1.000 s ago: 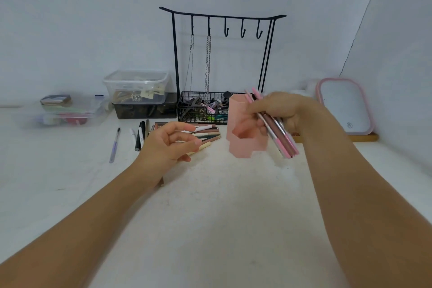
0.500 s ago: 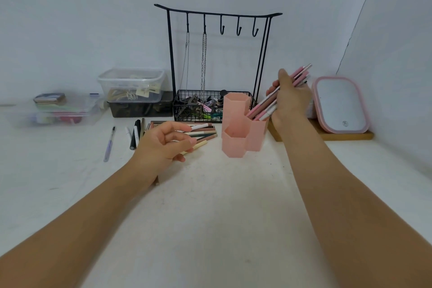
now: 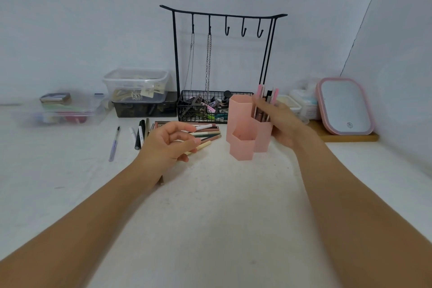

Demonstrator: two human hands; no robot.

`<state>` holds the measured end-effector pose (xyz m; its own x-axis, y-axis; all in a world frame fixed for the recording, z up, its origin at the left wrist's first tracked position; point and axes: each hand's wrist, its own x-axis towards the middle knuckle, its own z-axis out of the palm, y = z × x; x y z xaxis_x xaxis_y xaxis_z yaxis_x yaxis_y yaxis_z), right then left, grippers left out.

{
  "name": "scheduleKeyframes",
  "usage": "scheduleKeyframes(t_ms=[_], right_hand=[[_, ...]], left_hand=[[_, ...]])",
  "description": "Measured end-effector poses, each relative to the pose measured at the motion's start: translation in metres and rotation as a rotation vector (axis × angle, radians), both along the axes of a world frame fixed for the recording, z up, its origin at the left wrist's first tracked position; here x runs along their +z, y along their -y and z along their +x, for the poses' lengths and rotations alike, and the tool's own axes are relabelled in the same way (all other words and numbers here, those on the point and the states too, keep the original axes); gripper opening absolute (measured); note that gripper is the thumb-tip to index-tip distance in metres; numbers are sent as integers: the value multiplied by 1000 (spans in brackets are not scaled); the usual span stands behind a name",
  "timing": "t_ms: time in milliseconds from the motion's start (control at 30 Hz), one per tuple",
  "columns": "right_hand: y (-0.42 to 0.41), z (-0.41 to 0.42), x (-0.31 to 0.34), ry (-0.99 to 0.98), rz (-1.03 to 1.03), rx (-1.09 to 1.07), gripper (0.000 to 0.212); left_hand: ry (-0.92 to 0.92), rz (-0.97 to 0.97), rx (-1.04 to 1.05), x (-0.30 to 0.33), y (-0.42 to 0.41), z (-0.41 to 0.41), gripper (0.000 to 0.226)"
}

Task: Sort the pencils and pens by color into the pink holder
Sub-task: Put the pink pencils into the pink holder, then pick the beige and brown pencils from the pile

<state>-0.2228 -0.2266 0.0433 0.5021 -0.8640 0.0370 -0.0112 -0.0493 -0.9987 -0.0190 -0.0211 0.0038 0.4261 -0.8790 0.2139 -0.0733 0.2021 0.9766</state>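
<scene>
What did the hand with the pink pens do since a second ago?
The right hand tipped the pink pens upright and lowered them into the right-hand compartment of the pink holder; its fingers are still around them. The left hand stayed hovering over the loose pencils, holding nothing.

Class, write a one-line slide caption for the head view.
Right hand lowers pink pens into the pink holder; left hand hovers over loose pencils.
</scene>
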Motion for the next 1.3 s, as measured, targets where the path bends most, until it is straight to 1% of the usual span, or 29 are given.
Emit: scheduleKeyframes(t_ms=[67,133,200,333,400,433,467,600,633,733,833,867,933,1000,1067,1100,1133,1167,1233,1300], right_hand=[[5,-14,-4,-136,-32,169,75],[6,-22,-7,-268,-83,252,76],[4,-21,-8,-330,-132,193,67],[-7,-16,-3,-302,-124,68,49],[-10,-17,2,-323,-166,-20,36],[-10,-18,4,-306,-190,-65,35],[-11,-19,5,-288,-212,-108,38],[-11,-13,1,-273,-250,-295,64],[-10,-10,0,-275,-262,-336,66],[-10,-6,-2,-279,-310,-398,61],[-9,-7,6,-315,-279,-405,58],[-8,-9,11,-363,-283,-419,62],[-8,-14,25,-528,-337,-440,67],[-12,-16,42,-633,-417,-458,61],[-21,-14,57,-689,-500,-486,54],[-26,-11,64,-687,-547,-489,50],[-31,-6,69,-654,-587,-451,42],[-37,2,71,-600,-614,-347,34],[-56,22,66,-555,-618,-15,20],[-75,48,46,-626,-643,328,16]], left_hand=[[2,-1,3,1,0,0,27],[5,-2,3,1,-1,1,27],[5,-4,2,1,-1,2,26],[12,-6,5,1,-1,1,25],[12,-7,6,1,-1,1,25],[10,-6,6,2,-1,0,25],[9,-6,7,2,-1,0,25],[11,0,11,2,-2,1,26],[12,2,12,2,-2,1,26],[20,9,22,2,-3,2,26],[45,10,57,4,-3,3,23],[48,9,77,4,-3,3,22],[47,10,130,5,-2,5,21],[55,14,184,5,-2,8,19],[71,17,225,4,-1,12,17],[80,17,243,3,0,14,17],[100,18,265,2,0,15,16],[138,20,292,2,-1,16,15],[258,16,349,2,-2,17,14],[385,2,421,4,-5,19,13]])
